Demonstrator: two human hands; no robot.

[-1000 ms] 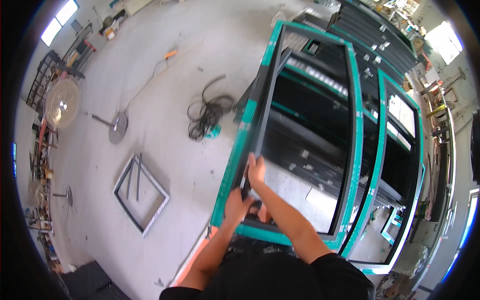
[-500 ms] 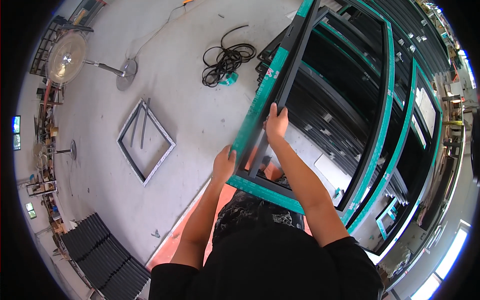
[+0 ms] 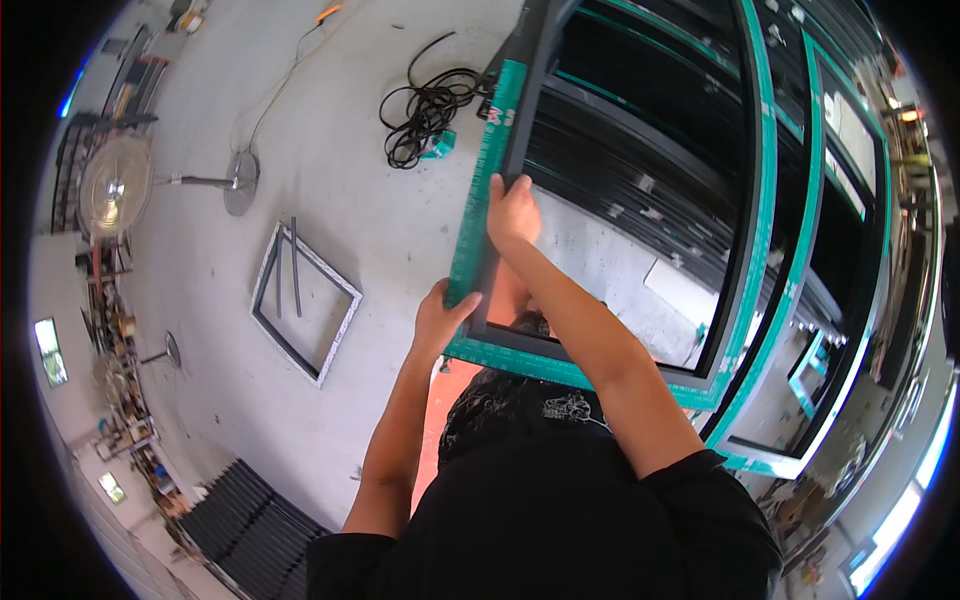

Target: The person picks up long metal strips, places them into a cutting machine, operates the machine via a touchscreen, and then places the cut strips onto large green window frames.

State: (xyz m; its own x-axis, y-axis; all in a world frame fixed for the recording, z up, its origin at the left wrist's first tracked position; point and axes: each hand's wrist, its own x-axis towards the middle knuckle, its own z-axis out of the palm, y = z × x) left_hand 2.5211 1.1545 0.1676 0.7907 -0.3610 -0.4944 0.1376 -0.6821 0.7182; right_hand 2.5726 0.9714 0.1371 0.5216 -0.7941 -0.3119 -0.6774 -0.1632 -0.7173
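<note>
A large dark window frame (image 3: 520, 368) with green protective tape stands upright in front of me. Around its left bar, close to the lower corner, my left hand (image 3: 442, 318) is closed, thumb over the inner side. Further up the same side, my right hand (image 3: 513, 213) is wrapped round a long dark strip (image 3: 527, 125) that lies along the inside of that bar. The strip's lower end blurs into the dark bar, so I cannot tell how far it is seated.
More taped frames (image 3: 800, 260) lean at the right, before stacked dark profiles (image 3: 640, 205). A coiled black hose (image 3: 430, 110) lies on the floor. Left are a small frame (image 3: 335, 340) with loose bars, a standing fan (image 3: 115, 190) and a pile of dark profiles (image 3: 250, 530).
The dark strip, slanted across the opening before, now lies along the frame's left bar. My right hand has moved left with it. The view has turned somewhat.
</note>
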